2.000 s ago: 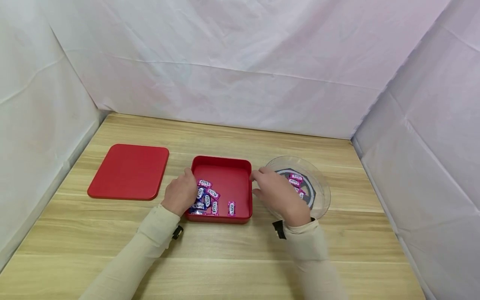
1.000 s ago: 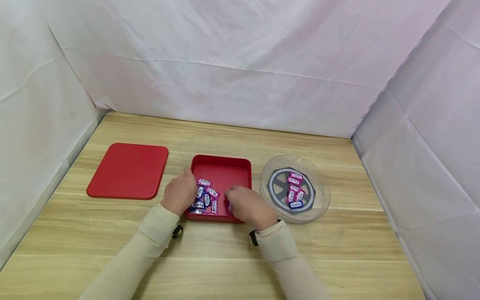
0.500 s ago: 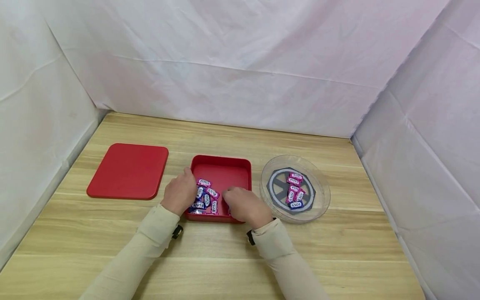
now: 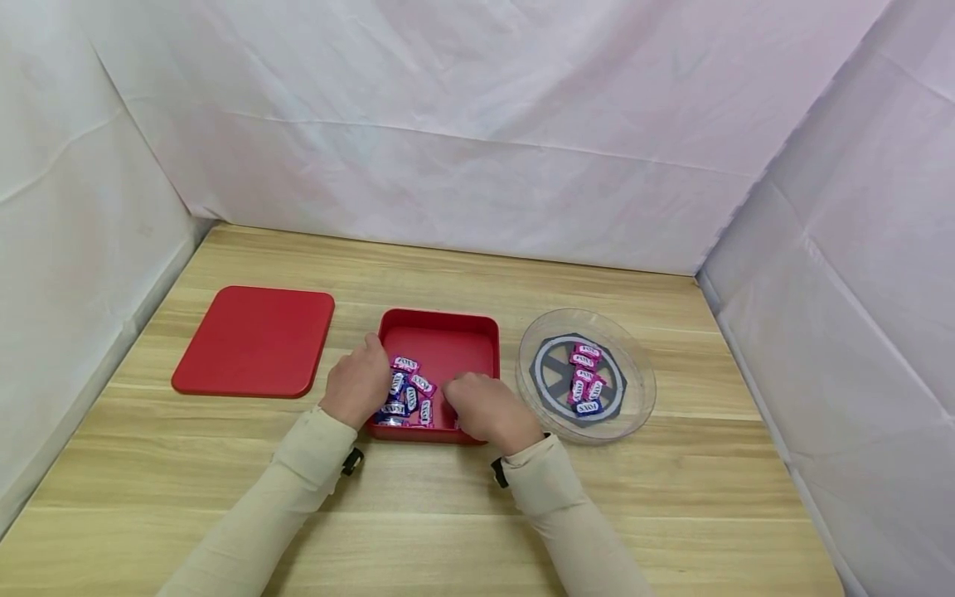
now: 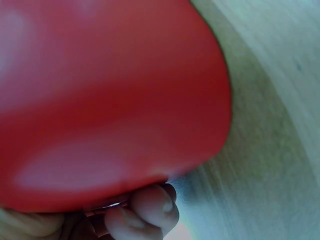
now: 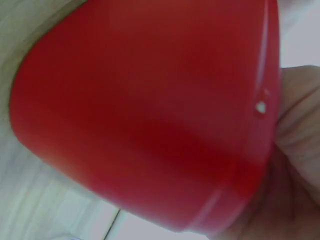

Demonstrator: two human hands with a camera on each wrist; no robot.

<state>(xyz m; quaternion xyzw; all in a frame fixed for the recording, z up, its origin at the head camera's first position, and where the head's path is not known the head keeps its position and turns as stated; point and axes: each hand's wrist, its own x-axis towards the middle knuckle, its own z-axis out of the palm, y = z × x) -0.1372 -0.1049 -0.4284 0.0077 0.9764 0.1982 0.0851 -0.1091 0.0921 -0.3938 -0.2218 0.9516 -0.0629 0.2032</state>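
Note:
In the head view, an open red square box (image 4: 448,348) holds several wrapped candies, pink (image 4: 423,384) and blue (image 4: 411,400), mostly towards its front left. My left hand (image 4: 360,381) grips the box's left wall; the left wrist view shows fingertips (image 5: 152,206) at the wall's edge. My right hand (image 4: 492,412) reaches down over the front right part of the box, above a pink candy that is almost wholly covered. Its fingertips are hidden, and the right wrist view shows only part of the hand (image 6: 300,130) behind the red wall.
A round clear dish (image 4: 642,406) with a dark wheel-like pattern stands right of the box, holding several pink candies (image 4: 586,356) and a blue one (image 4: 588,407). A flat red lid (image 4: 257,340) lies at the left. White cloth (image 4: 448,99) walls in the wooden table (image 4: 418,531).
My right hand has moved left from beside the box's right wall into the box, over the lone pink candy, and stays there. My left hand has kept its place.

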